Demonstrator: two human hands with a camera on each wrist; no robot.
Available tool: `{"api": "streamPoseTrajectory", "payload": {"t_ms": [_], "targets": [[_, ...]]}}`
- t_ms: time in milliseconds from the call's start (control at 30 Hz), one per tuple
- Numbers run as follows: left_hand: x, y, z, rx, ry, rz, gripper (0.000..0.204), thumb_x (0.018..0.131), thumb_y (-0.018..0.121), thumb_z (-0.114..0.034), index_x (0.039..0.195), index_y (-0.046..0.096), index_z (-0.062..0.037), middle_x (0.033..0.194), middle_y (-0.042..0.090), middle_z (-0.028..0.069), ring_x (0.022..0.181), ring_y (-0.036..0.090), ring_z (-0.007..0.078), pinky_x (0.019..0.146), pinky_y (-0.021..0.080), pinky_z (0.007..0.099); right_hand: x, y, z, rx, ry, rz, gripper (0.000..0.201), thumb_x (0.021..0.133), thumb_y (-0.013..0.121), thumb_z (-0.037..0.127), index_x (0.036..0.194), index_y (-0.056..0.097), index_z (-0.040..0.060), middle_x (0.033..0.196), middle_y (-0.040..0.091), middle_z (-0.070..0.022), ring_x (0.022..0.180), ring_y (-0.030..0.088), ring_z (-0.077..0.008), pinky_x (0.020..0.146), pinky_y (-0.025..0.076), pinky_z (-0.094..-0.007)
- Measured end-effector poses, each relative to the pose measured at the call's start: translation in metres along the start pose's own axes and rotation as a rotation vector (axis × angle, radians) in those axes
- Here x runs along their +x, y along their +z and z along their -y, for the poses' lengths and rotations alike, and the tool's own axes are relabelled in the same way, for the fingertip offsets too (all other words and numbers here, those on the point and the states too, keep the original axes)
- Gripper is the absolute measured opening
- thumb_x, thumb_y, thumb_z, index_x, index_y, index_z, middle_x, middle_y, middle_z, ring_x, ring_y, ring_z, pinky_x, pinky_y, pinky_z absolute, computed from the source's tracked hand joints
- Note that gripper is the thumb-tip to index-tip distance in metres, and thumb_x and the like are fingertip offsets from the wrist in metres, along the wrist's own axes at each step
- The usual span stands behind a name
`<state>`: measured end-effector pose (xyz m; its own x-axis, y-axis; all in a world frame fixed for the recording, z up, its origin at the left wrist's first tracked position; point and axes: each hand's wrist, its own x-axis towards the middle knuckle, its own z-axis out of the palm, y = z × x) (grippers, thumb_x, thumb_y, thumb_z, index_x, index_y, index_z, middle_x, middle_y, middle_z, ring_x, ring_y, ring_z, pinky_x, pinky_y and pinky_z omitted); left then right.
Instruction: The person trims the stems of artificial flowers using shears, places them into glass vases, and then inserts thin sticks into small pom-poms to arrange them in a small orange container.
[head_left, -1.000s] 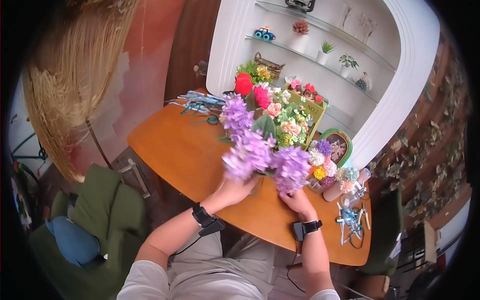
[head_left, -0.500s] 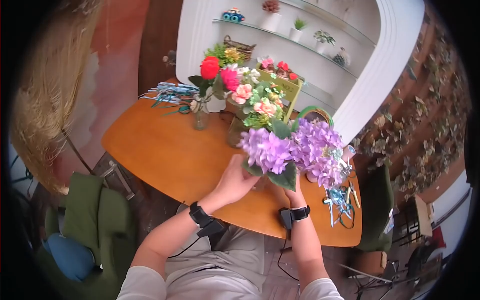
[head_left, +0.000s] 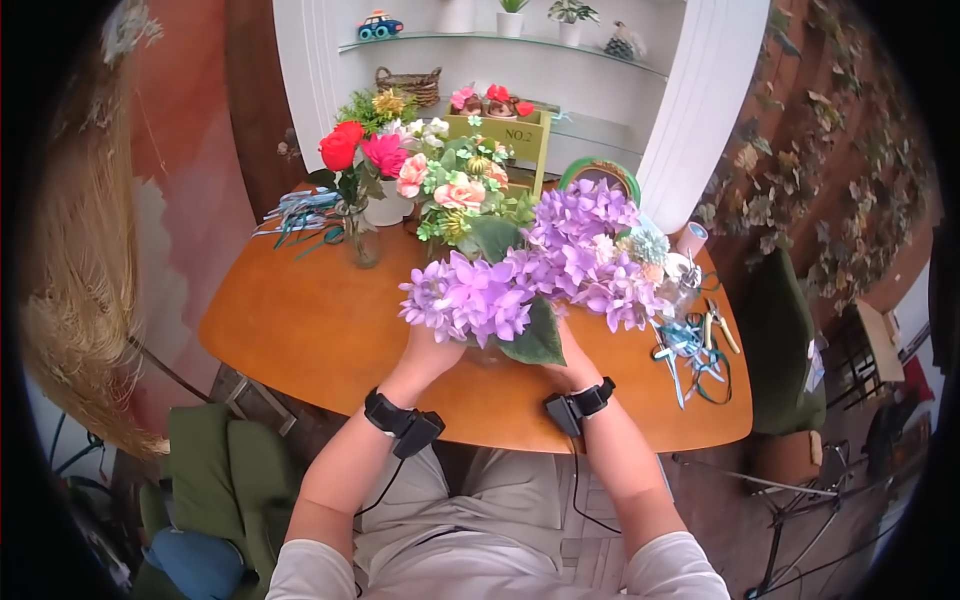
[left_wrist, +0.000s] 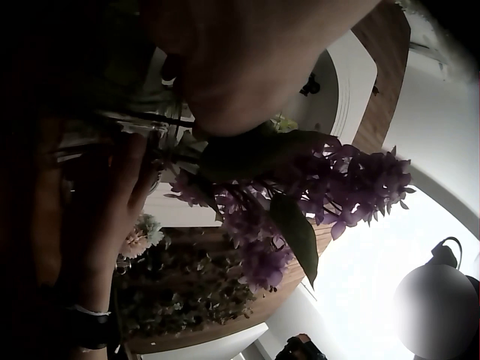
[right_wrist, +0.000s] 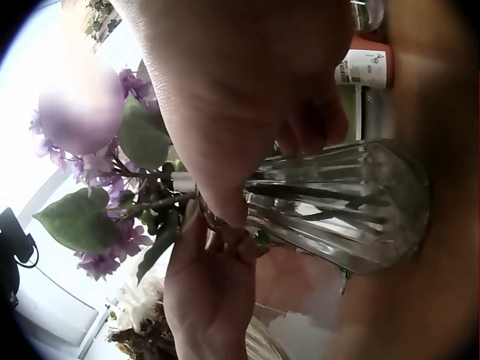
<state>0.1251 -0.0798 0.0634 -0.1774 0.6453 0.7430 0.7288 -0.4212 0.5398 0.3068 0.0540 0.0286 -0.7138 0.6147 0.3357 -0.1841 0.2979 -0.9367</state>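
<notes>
Several purple hydrangea stems [head_left: 470, 300] with broad green leaves [head_left: 535, 335] stand in a ribbed clear glass vase [right_wrist: 345, 202] near the table's front edge. My right hand [head_left: 570, 362] grips the vase's upper part, its thumb by the rim and its fingers bent along the glass in the right wrist view. From the other side my left hand [right_wrist: 210, 292] holds the neck, fingers curled at the rim where the stems come out. In the head view the blooms cover most of both hands and the vase.
Behind stand a glass vase [head_left: 363, 245] with a red rose and peach flowers [head_left: 460, 192]. A green crate [head_left: 520, 140] is at the back. Blue ribbons [head_left: 690, 345] and pliers [head_left: 722, 325] lie at the right, more ribbons [head_left: 305, 215] at the far left of the table [head_left: 290, 310].
The head view has swung right. The hydrangea blooms have turned and spread, some now further right and back. Both hands have shifted about the vase neck.
</notes>
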Motion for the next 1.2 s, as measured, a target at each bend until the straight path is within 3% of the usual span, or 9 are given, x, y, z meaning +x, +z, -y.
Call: {"api": "streamPoseTrajectory", "payload": {"t_ms": [67,133,233,300,400,533,600,800,1200], "targets": [[0.01,0.003,-0.001,-0.268,-0.128,-0.091,0.025,0.084,0.075,-0.006,0.108,0.073,-0.0028,0.108,0.071,0.0117,0.1,0.069,0.0283,0.087,0.054,0.0382,0.009,-0.008,-0.064,0.214,0.03,-0.007,0.049,0.09,0.077,0.016,0.133,0.06,-0.0009,0.116,0.068,-0.0112,0.102,0.063,-0.024,0.092,0.053,-0.0376],[0.031,-0.018,-0.012,0.044,0.075,-0.098,0.018,0.089,0.078,-0.007,0.105,0.074,-0.0001,0.101,0.073,0.0075,0.087,0.069,0.0177,0.078,0.055,0.0302,-0.005,0.003,0.009,0.547,0.079,0.038,0.056,0.093,0.075,0.02,0.141,0.054,0.0006,0.126,0.064,-0.0119,0.109,0.06,-0.0237,0.098,0.052,-0.0375],[0.05,-0.027,-0.058,-0.412,-0.309,-0.278,0.016,0.096,0.077,-0.009,0.107,0.074,0.0018,0.099,0.075,0.0031,0.084,0.067,0.0097,0.077,0.054,0.0258,-0.018,-0.004,0.046,0.827,0.151,0.027,0.07,0.094,0.078,0.02,0.154,0.044,0.0049,0.144,0.057,-0.0111,0.126,0.057,-0.022,0.11,0.047,-0.036],[0.061,-0.032,-0.059,-0.583,-0.287,-0.351,0.013,0.102,0.072,-0.009,0.109,0.073,0.0017,0.099,0.076,0.0032,0.084,0.067,0.0077,0.077,0.055,0.0248,-0.007,0.018,0.062,-0.111,0.046,-0.032,0.086,0.086,0.086,0.012,0.158,0.04,0.0053,0.143,0.057,-0.0072,0.13,0.056,-0.0181,0.111,0.045,-0.0335],[0.067,-0.045,-0.066,-0.587,-0.304,-0.333,0.015,0.104,0.069,-0.01,0.114,0.071,0.0013,0.103,0.076,0.0082,0.084,0.07,0.0105,0.076,0.056,0.0254,-0.003,0.02,0.052,-0.29,0.028,-0.069,0.088,0.085,0.086,0.012,0.159,0.038,0.0066,0.131,0.06,-0.0023,0.09,0.054,-0.0057,0.076,0.047,-0.0235],[0.06,-0.04,-0.059,-0.527,-0.281,-0.367,0.013,0.105,0.067,-0.009,0.114,0.068,0.0007,0.1,0.075,0.0073,0.083,0.069,0.0108,0.076,0.056,0.0257,-0.004,0.007,0.035,-0.403,-0.179,-0.062,0.099,0.082,0.086,0.023,0.163,0.031,0.0112,0.139,0.052,-0.0098,0.105,0.052,-0.0159,0.085,0.045,-0.03],[0.055,-0.034,-0.056,-0.523,-0.272,-0.349,0.013,0.105,0.067,-0.008,0.114,0.068,0.0013,0.101,0.075,0.0077,0.083,0.069,0.0113,0.076,0.057,0.0263,-0.007,0.014,0.049,-0.245,-0.251,-0.141,0.076,0.091,0.079,0.026,0.155,0.043,0.0087,0.138,0.05,-0.0148,0.119,0.059,-0.0226,0.098,0.049,-0.0346],[0.046,-0.025,-0.057,-0.418,-0.199,-0.296,0.014,0.104,0.067,-0.005,0.116,0.067,0.0029,0.102,0.075,0.0085,0.085,0.07,0.0125,0.077,0.058,0.0279,-0.004,0.004,0.048,-0.306,-0.393,-0.162,0.015,0.103,0.062,0.013,0.111,0.064,0.0001,0.123,0.056,-0.0097,0.104,0.057,-0.0168,0.087,0.047,-0.0323],[0.079,-0.118,-0.087,-0.26,0.02,-0.76,0.013,0.109,0.059,-0.009,0.115,0.065,0.0011,0.101,0.071,0.0081,0.076,0.063,0.0108,0.071,0.055,0.0271,-0.003,0.011,0.063,-0.322,-0.462,-0.171,0.012,0.105,0.06,0.006,0.095,0.06,-0.0009,0.102,0.058,-0.0087,0.093,0.056,-0.0186,0.084,0.045,-0.0303]]}}
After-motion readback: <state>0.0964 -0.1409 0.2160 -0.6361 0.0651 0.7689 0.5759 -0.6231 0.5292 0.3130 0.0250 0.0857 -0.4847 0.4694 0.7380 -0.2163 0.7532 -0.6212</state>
